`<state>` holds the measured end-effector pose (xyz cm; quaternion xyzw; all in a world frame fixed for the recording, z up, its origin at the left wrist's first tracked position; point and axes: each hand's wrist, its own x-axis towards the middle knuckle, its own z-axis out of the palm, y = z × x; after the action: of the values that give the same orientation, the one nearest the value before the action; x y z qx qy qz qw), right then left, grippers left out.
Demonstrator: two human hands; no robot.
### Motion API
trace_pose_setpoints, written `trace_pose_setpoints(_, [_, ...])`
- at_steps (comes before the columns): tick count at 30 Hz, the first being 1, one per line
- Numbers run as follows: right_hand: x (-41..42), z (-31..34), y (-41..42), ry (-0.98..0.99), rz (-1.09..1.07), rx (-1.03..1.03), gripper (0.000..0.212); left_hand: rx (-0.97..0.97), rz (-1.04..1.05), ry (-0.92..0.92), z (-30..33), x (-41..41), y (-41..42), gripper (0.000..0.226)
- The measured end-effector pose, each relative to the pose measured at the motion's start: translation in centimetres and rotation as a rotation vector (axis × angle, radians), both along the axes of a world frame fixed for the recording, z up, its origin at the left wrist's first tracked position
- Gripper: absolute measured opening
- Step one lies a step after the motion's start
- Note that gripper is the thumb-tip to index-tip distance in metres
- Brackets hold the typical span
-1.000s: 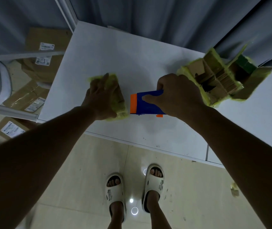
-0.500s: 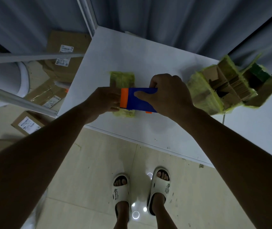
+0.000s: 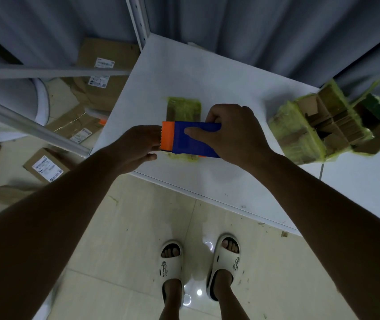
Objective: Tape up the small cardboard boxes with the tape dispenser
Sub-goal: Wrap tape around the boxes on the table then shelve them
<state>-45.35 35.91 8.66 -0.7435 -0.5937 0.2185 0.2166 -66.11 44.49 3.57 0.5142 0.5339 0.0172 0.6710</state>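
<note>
The blue-and-orange tape dispenser [image 3: 190, 139] is gripped in the right hand [image 3: 233, 132], thumb laid flat on its blue side and the other fingers [image 3: 209, 113] curled over the far edge, so the tool can be steered and pressed down. It is held across the small cardboard box [image 3: 183, 109], already wrapped in yellow-green tape, which lies on the white tabletop [image 3: 207, 77] directly beneath the dispenser and just beyond those curled fingers. The orange toothed end is pointed towards the left hand [image 3: 138, 146], and that hand is brought right up against it; the fingertips are hidden behind the blade, so whether the tape end is being pinched cannot be told. The likely purpose is for the free end to be caught and drawn out, or torn.

Against a second ago, the left hand is seen lifted off the box, which it then covered, and moved to the cutter. The dispenser, then beside the box, is now carried over it. The pile of taped boxes [image 3: 318, 130] is left well beyond the right wrist, untouched, with cartons [image 3: 45, 167] on the floor.
</note>
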Motion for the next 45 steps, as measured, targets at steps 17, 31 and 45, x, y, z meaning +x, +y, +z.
trace_pose_setpoints(17, [1.1,-0.6,-0.3,0.083,0.017,-0.024,0.046,0.278,0.024,0.061,0.4,0.6,-1.0,0.02])
trace_pose_setpoints(31, [3.7,-1.8,-2.9,-0.092,0.019,-0.15,0.045,0.36,0.044,0.16,-2.1,0.6,-2.4,0.02])
trace_pose_setpoints(45, [4.2,-2.7,-2.5,-0.03,0.026,-0.167,0.045,0.494,-0.03,0.247,-2.3,0.1,-1.4,0.008])
